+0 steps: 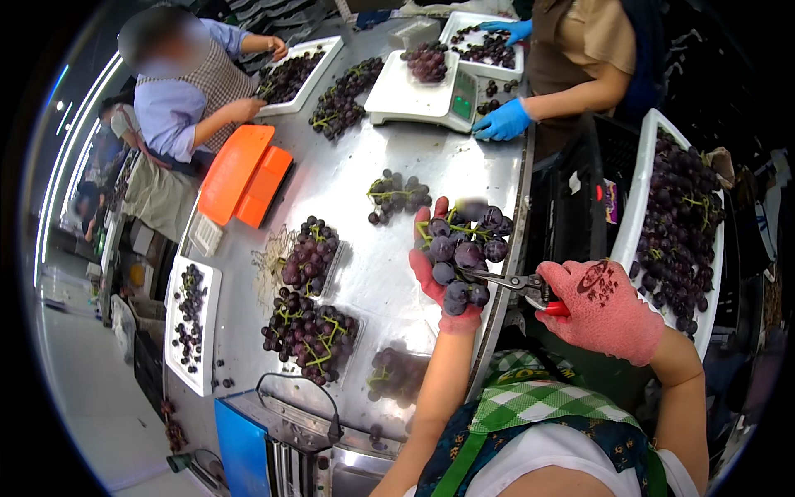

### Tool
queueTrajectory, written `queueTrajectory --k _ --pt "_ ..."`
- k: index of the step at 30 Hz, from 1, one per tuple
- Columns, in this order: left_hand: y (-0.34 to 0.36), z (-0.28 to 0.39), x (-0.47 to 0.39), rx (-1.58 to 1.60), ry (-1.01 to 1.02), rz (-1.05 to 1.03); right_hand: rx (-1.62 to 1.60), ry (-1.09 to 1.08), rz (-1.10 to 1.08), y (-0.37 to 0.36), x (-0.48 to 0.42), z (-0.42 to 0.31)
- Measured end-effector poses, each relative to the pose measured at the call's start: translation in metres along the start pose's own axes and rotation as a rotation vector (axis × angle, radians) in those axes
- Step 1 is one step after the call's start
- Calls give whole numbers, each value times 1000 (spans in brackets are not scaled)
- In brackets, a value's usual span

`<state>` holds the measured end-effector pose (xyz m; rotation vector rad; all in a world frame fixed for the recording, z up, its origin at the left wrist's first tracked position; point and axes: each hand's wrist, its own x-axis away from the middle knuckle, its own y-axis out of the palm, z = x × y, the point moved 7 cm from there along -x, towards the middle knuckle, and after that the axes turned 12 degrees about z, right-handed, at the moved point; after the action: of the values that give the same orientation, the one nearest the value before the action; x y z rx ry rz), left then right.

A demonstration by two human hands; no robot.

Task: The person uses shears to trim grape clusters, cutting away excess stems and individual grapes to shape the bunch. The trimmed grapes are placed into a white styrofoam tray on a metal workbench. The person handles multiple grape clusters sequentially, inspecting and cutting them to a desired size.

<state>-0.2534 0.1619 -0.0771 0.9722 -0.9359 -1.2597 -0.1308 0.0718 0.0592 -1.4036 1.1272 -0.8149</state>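
Note:
My left hand (431, 273), in a pink coated glove, holds up a bunch of dark purple grapes (467, 253) with green stems, above the metal table (410, 310). In my right hand (599, 310), gloved the same way, are red-handled pruning snips (528, 286), their blades reaching in among the lower grapes. Whether the blades touch a stem I cannot tell. A small grape bunch (397, 196) lies on the table beyond my left hand. Two larger bunches, one upper (310, 255) and one lower (313, 335), sit in clear plastic trays to the left.
A white foam box of grapes (633, 199) stands at right beside black crates (562, 205). Across the table are a white scale (407, 93), an orange scale (233, 177) and more foam trays. Two co-workers stand there. A blue-sided machine (242, 447) with a cable is at lower left.

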Motion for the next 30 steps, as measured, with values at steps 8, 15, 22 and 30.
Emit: queueTrajectory --k 8,15,22,30 --pt "66 -25 34 -190 180 -52 74 46 130 -41 53 26" --pt "127 -81 58 -310 161 -178 51 172 161 -88 102 71" --pt "161 -184 79 -57 -335 -291 261 333 295 -122 157 115" --pt "175 -238 117 126 -888 -303 165 694 425 -130 231 161"
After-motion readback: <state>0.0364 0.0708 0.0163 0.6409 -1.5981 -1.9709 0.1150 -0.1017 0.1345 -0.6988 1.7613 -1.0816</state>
